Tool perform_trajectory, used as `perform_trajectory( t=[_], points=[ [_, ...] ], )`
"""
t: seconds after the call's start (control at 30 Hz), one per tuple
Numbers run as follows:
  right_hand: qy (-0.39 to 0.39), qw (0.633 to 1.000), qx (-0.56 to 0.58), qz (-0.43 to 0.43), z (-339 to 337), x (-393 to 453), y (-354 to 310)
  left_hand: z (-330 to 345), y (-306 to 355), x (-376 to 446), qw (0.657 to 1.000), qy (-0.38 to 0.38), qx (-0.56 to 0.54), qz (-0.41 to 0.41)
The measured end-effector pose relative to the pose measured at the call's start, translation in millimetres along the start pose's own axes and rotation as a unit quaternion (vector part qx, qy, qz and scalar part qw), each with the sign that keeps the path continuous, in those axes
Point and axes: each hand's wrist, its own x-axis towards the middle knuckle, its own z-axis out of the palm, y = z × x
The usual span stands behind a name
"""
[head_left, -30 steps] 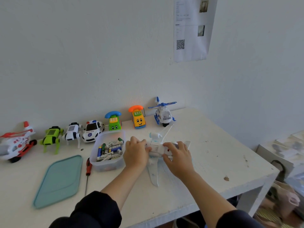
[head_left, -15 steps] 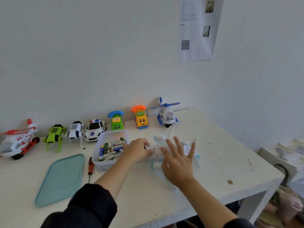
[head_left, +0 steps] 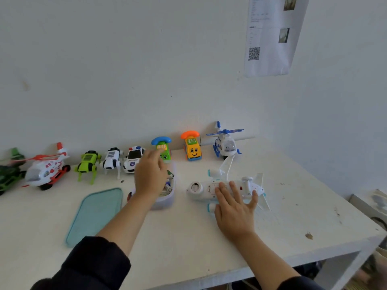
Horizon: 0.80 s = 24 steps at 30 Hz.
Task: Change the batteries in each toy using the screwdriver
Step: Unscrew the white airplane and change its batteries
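A white toy aeroplane [head_left: 201, 189] lies upside down on the white table [head_left: 188, 243]. My right hand [head_left: 234, 210] rests flat on its belly with straight, spread fingers. My left hand [head_left: 149, 176] hovers with relaxed fingers over the clear tub of batteries [head_left: 167, 197] and holds nothing. It hides most of the tub. The screwdriver is hidden behind my left forearm; only a bit of red [head_left: 129, 195] shows beside the tub.
Along the wall stand toys: red-and-white helicopter [head_left: 46, 168], green robot dog [head_left: 88, 164], white robot dog [head_left: 112, 160], police car [head_left: 133, 160], green phone car [head_left: 164, 147], orange phone car [head_left: 192, 147], blue helicopter [head_left: 225, 143]. A teal lid [head_left: 94, 214] lies left.
My left hand let go of the aeroplane's nose and moved left over the battery tub. My right hand stays flat on the aeroplane.
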Motion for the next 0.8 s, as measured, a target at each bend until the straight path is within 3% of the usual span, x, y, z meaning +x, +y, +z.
perform_trajectory(
  t=[0.03, 0.1, 0.2, 0.27, 0.43, 0.5, 0.6, 0.73, 0.8],
  points=[
    [-0.002, 1.0, -0.003, 0.002, 0, 0, 0, -14, -14, 7, 0.997, 0.052, 0.02, -0.054],
    [-0.005, 1.0, -0.005, 0.002, -1, 0, -1, -32, -54, 17, 0.976, 0.048, 0.068, -0.201],
    [-0.012, 1.0, -0.015, 0.004, -3, 1, -1, -34, -101, 7, 0.925, -0.16, 0.122, -0.323],
    [-0.015, 1.0, -0.021, 0.004, -3, 1, -1, -26, -111, -11, 0.906, -0.247, 0.112, -0.326],
    [-0.022, 1.0, -0.021, 0.008, -2, 1, 0, -16, -113, -30, 0.914, -0.258, 0.193, -0.245],
    [-0.021, 1.0, -0.016, 0.007, -1, 0, 1, -17, -117, -26, 0.917, -0.228, 0.188, -0.269],
    [-0.015, 1.0, -0.015, 0.008, 0, -1, 2, -30, -102, -17, 0.94, -0.066, 0.16, -0.295],
    [-0.006, 1.0, -0.016, 0.008, 1, 0, 2, -43, -46, 2, 0.976, 0.16, 0.008, -0.146],
    [0.0, 1.0, -0.013, 0.009, 1, 0, 2, -35, -13, 5, 0.97, 0.179, -0.13, -0.105]
  ],
)
